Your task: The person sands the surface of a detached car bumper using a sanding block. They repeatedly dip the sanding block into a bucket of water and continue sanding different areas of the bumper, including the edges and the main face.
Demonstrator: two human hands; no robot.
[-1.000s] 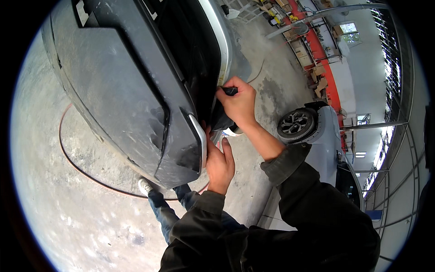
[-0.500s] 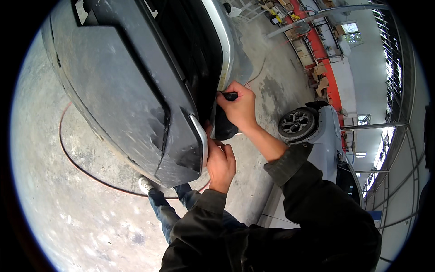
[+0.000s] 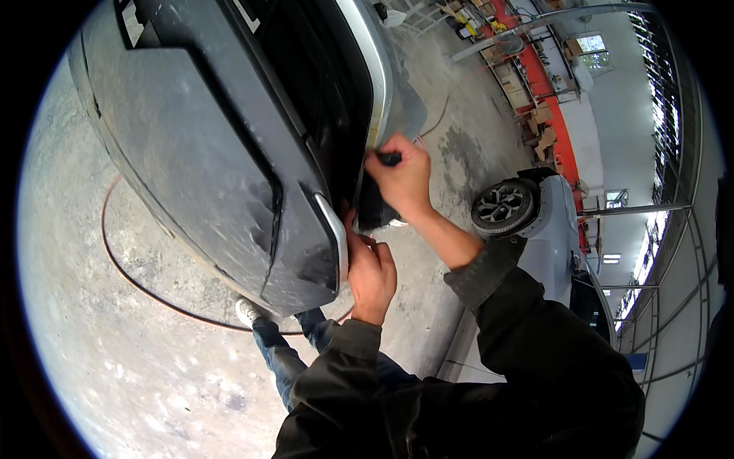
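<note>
A dusty grey car bumper (image 3: 199, 145) fills the upper left, its corner tipped with a pale trim piece (image 3: 335, 229). My left hand (image 3: 369, 271) presses against that corner edge, fingers curled on it. My right hand (image 3: 401, 180) reaches higher up along the bumper's silver edge (image 3: 380, 76) and is closed around a small black tool (image 3: 386, 158). A dark black part (image 3: 372, 206) hangs just below the right hand, behind the bumper. Both forearms wear dark sleeves.
My jeans and a pale shoe (image 3: 246, 312) stand on the concrete floor below the bumper. A red hose (image 3: 130, 268) curves across the floor. A grey car with a black wheel (image 3: 501, 208) sits to the right. Shelves and clutter line the far wall.
My right hand with the black tool has stayed at the bumper's edge with only a slight shift. My left hand keeps its hold on the corner.
</note>
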